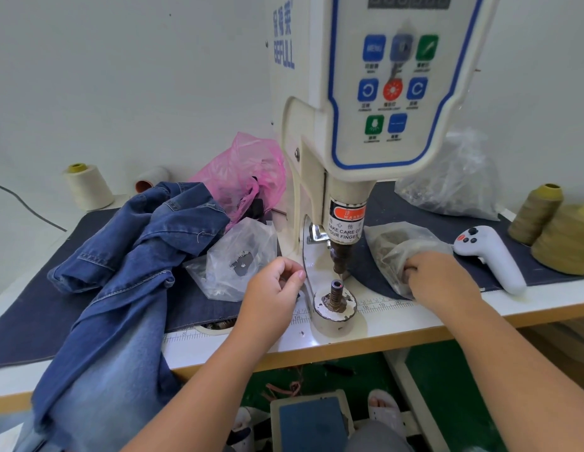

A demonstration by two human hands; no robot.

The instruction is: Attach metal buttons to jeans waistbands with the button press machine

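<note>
Right hand (pixel 437 272) digs with curled fingers into a bag of buttons (pixel 401 252) beside the press (pixel 336 298); left hand (pixel 274 288) pinches something small. Jeans (pixel 127 256) wait at the worktop's left edge, no button visibly attached.

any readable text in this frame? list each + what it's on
"BEFULL": blue letters on the side of the button press machine; the characters above it are blurred.
"TAKE CARE OF YOUR FINGER": warning label on the press head; "WARN..." on its red band, partly legible.
"14", "18", "19", "20": ruler strip printed on the table edge.
Captions under the control panel buttons: too small to read.
Display digits at the top: blurred.
</note>
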